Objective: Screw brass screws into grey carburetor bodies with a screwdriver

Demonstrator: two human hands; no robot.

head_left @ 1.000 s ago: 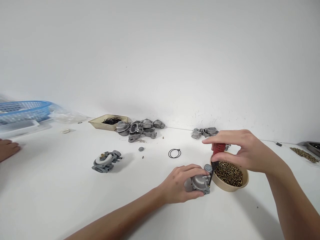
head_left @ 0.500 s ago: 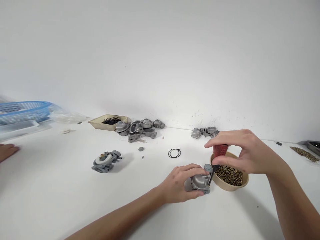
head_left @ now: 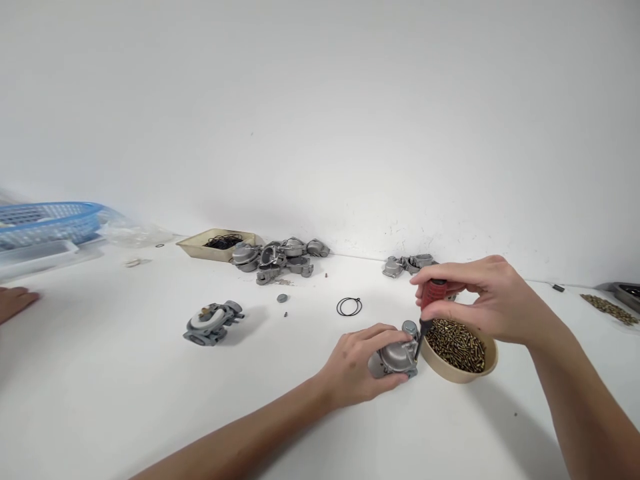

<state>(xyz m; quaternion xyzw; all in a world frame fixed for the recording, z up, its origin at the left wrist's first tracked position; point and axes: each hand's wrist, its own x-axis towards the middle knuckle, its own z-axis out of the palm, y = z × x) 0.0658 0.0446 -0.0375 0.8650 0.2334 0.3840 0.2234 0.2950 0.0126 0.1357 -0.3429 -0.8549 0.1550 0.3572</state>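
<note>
**Red-handled driver on grey casting**

Grey metal carburetor part sits on the white table, clamped down by the left hand, fingers wrapped around it. Right hand pinches the red screwdriver by its handle between thumb and fingertips. Driver's long axis runs steeply down and slightly left; tip meets the part's right edge, just beside the tan bowl of brass screws. Right hand is above and right of the part, left hand on it.
</note>
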